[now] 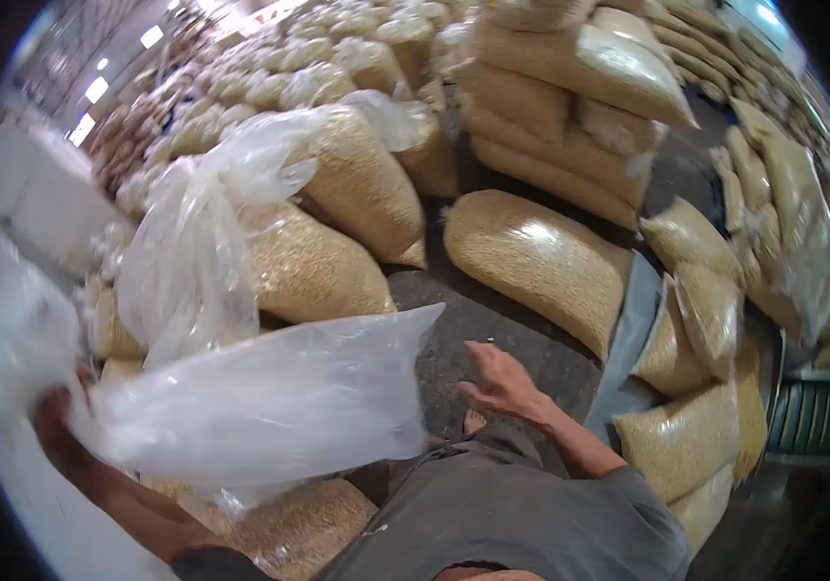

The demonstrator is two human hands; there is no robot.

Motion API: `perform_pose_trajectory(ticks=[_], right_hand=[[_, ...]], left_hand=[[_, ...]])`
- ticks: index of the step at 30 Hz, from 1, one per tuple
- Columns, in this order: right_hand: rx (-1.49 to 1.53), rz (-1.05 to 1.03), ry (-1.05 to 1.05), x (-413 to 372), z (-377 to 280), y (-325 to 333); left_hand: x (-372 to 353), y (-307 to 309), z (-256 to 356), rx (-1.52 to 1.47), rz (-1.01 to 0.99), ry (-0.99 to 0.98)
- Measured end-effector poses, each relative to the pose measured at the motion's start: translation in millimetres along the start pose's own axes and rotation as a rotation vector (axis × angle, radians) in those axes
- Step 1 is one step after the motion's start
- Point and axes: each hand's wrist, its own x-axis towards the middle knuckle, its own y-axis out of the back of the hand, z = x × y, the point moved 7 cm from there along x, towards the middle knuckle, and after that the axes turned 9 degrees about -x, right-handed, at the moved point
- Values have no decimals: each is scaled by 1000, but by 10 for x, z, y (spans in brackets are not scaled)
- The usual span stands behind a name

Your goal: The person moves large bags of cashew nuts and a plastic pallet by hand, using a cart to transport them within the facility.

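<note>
My left hand (pixel 64 395) grips the gathered end of a large clear plastic bag (pixel 279 402) at the left. The bag stretches out sideways in front of my body and looks flat, with no grain in it. Its far corner points toward the middle of the view. My right hand (pixel 504 381) is held over the dark floor with fingers apart and nothing in it, to the right of the bag's corner. Behind the bag stands an open-topped sack of pale grain (pixel 313 261), with loose plastic (pixel 202 232) rising from its mouth.
A filled sack (pixel 536 261) lies on the dark floor (pixel 453 334) ahead. Stacked sacks (pixel 570 116) rise behind it. More filled bags (pixel 681 436) lean at the right near a green crate (pixel 816 416). Another sack (pixel 303 528) sits below the plastic bag. A white wall (pixel 37 184) is at the left.
</note>
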Motion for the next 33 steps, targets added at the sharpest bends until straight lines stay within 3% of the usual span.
perform_pose_trajectory(ticks=[2, 4, 6, 9, 13, 15, 18, 20, 21, 23, 25, 29, 33], right_hand=[[-21, -17, 57, 89, 179, -78], [-96, -306, -244, 128, 501, -319], [-105, -327, -227, 122, 672, -596], [-102, -362, -233, 262, 848, -985], [-43, -387, -264, 663, 891, -1312], [-64, -406, -268, 850, 838, -1508], [24, -437, -432, 1205, 864, -1591], [71, -264, -482, 1331, 979, -1659], [45, -192, -521, 1325, 1043, -1698], [-30, -73, -645, 1297, 1023, -1551], [70, -205, -767, 1184, 1027, -1486], [70, -255, -1054, 798, 921, -1469], [21, -241, -1171, 421, 749, -1608]], left_hand=[[604, 161, 346, 260, 6, -113], [1137, 118, 657, 525, -16, -212], [1657, -178, 883, 771, -64, -302], [2450, -768, 838, 1045, -148, -389], [3432, -1744, 342, 1250, -293, -488], [3849, -2175, -31, 1297, -350, -527], [4480, -2707, -960, 1323, -469, -540], [4765, -3018, -1881, 1259, -579, -538], [5095, -3042, -2626, 1081, -597, -561], [5011, -3462, -3539, 1174, -746, -498], [4777, -3810, -4356, 1361, -868, -423], [4044, -4353, -5131, 1532, -1052, -276], [3659, -4619, -5274, 1577, -1104, -220]])
